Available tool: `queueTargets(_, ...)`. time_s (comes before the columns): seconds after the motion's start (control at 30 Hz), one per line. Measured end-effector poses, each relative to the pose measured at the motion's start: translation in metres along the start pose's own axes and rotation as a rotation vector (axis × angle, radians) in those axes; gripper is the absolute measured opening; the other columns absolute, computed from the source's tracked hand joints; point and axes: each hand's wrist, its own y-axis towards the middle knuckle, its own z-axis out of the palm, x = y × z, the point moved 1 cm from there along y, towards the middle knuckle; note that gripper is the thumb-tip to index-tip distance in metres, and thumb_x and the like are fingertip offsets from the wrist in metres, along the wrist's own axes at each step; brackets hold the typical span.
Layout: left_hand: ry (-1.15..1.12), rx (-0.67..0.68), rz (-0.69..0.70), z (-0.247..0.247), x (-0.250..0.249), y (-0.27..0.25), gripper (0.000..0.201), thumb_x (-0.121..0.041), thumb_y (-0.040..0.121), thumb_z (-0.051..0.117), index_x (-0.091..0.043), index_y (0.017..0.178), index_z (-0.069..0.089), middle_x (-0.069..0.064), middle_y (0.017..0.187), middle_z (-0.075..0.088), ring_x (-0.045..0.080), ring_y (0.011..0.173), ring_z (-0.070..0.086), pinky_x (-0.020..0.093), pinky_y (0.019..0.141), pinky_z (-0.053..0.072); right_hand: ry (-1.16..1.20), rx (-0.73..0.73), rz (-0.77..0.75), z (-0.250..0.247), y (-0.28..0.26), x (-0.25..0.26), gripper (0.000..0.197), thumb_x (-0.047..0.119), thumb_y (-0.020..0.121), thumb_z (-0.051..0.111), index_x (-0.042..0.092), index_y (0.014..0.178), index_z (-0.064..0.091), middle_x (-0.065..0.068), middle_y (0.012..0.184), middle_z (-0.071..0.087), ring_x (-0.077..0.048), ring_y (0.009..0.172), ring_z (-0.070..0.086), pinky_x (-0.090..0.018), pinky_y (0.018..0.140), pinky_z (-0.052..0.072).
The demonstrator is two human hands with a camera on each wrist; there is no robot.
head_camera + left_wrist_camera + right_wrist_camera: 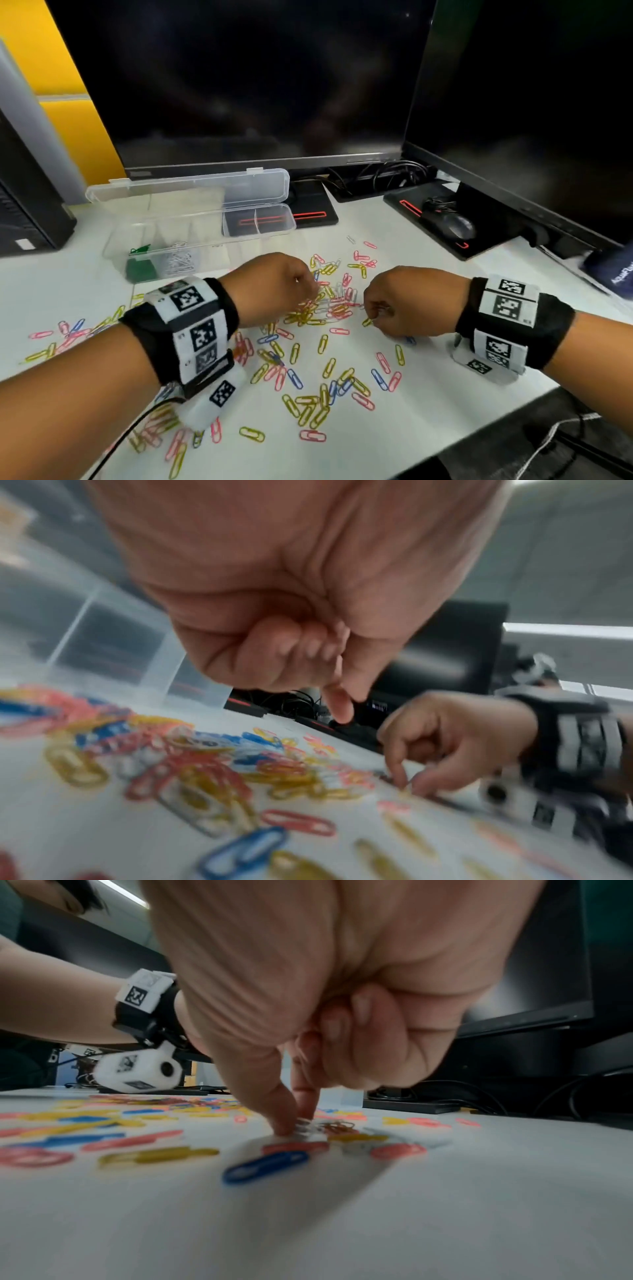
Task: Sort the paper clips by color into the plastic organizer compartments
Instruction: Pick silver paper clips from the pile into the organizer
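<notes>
Still early in the sort: right hand (407, 301) is pinching a yellow clip (367, 321) off the counter (445, 404), left hand (274, 287) is curling over the pile, probably empty. Next: carrying it to the organizer (191, 219).

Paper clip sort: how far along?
Early. Done: the clear organizer holds green clips and silver clips in neighbouring compartments; the rest look empty. In hand: the right hand pinches a yellow clip at the table; the left hand is curled over the central pile, its hold unclear. Left: the yellow, pink and blue clips scattered across the table.
</notes>
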Motion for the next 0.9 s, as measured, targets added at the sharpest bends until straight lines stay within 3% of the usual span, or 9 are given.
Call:
queueTargets(0.07, 0.283, 0.041, 0.032, 0.006, -0.004, 0.004, 0.018, -0.042, 0.096, 0.057, -0.032, 0.096, 0.072, -0.019, 0.096, 0.065, 0.006, 0.089, 0.06, 0.026, 0.082, 0.05, -0.015, 0.024, 0.0, -0.001, 0.001, 0.002, 0.019, 0.025, 0.086, 0.058, 0.034, 0.071, 0.051, 0.008, 0.084, 0.061, -0.012, 0.075, 0.055, -0.023, 0.061, 0.039)
queueTargets(0.2, 0.504, 0.081, 0.059, 0.021, -0.017, 0.011, 0.024, -0.051, 0.091, 0.06, -0.031, 0.097, 0.07, -0.011, 0.097, 0.066, 0.015, 0.089, 0.06, 0.033, 0.081, 0.054, 0.105, 0.017, -0.014, -0.013, 0.004, -0.004, 0.022, 0.024, 0.089, 0.06, 0.035, 0.072, 0.052, 0.009, 0.078, 0.06, -0.008, 0.069, 0.052, -0.023, 0.063, 0.04)
queueTargets(0.3, 0.536, 0.077, 0.106, 0.025, -0.019, 0.015, 0.018, -0.039, 0.092, 0.056, -0.026, 0.094, 0.069, -0.006, 0.094, 0.065, 0.019, 0.085, 0.06, 0.03, 0.074, 0.052, 0.725, -0.025, 0.061, -0.025, 0.001, -0.025, 0.022, 0.011, 0.088, 0.053, 0.027, 0.074, 0.059, 0.013, 0.067, 0.055, -0.008, 0.057, 0.045, -0.023, 0.054, 0.04)
queueTargets(0.4, 0.504, 0.106, 0.094, 0.025, -0.013, 0.017, 0.02, -0.026, 0.093, 0.05, -0.021, 0.09, 0.069, -0.003, 0.088, 0.065, 0.019, 0.077, 0.058, 0.027, 0.064, 0.046, 1.454, 0.002, 0.133, -0.029, -0.005, -0.045, 0.018, 0.005, 0.08, 0.045, 0.014, 0.077, 0.06, -0.011, 0.076, 0.05, -0.017, 0.054, 0.044, -0.023, 0.044, 0.037)
queueTargets(0.53, 0.455, 0.116, 0.083, 0.019, -0.007, 0.016, 0.019, -0.023, 0.092, 0.051, -0.022, 0.091, 0.07, -0.005, 0.093, 0.068, 0.018, 0.084, 0.063, 0.031, 0.072, 0.053, 1.767, 0.015, 0.124, -0.022, -0.006, -0.065, 0.024, 0.004, 0.076, 0.046, 0.008, 0.093, 0.063, -0.012, 0.078, 0.052, -0.017, 0.053, 0.046, -0.023, 0.042, 0.041)
queueTargets(0.63, 0.382, 0.068, 0.107, 0.018, -0.009, 0.014, 0.013, -0.03, 0.091, 0.058, -0.031, 0.092, 0.07, -0.013, 0.097, 0.066, 0.012, 0.089, 0.06, 0.028, 0.077, 0.052, 1.604, 0.053, 0.174, -0.018, -0.003, -0.064, 0.018, 0.008, 0.072, 0.056, 0.009, 0.087, 0.066, -0.009, 0.074, 0.052, -0.017, 0.054, 0.046, -0.023, 0.045, 0.04)
queueTargets(0.73, 0.423, 0.118, 0.167, 0.023, -0.014, 0.013, 0.013, -0.036, 0.092, 0.059, -0.033, 0.096, 0.071, -0.014, 0.1, 0.066, 0.01, 0.092, 0.06, 0.03, 0.081, 0.053, 0.942, -0.006, 0.268, -0.019, 0.003, -0.05, 0.021, 0.02, 0.088, 0.069, 0.026, 0.068, 0.067, 0.004, 0.065, 0.053, -0.014, 0.056, 0.043, -0.024, 0.051, 0.036)
queueTargets(0.8, 0.494, 0.144, 0.19, 0.028, -0.015, 0.013, 0.016, -0.03, 0.093, 0.055, -0.03, 0.098, 0.07, -0.011, 0.099, 0.067, 0.013, 0.09, 0.06, 0.028, 0.076, 0.051, 0.483, -0.037, 0.237, -0.022, 0.008, -0.036, 0.018, 0.038, 0.091, 0.071, 0.03, 0.075, 0.068, 0.015, 0.07, 0.06, -0.007, 0.064, 0.05, -0.021, 0.06, 0.038)
queueTargets(0.9, 0.553, 0.128, 0.194, 0.03, -0.016, 0.011, 0.016, -0.027, 0.094, 0.049, -0.027, 0.095, 0.065, -0.007, 0.093, 0.064, 0.017, 0.083, 0.058, 0.027, 0.067, 0.047, 0.258, -0.018, 0.166, -0.018, 0.014, -0.019, 0.013, 0.043, 0.086, 0.075, 0.031, 0.086, 0.069, 0.016, 0.077, 0.056, -0.003, 0.07, 0.052, -0.019, 0.062, 0.036)
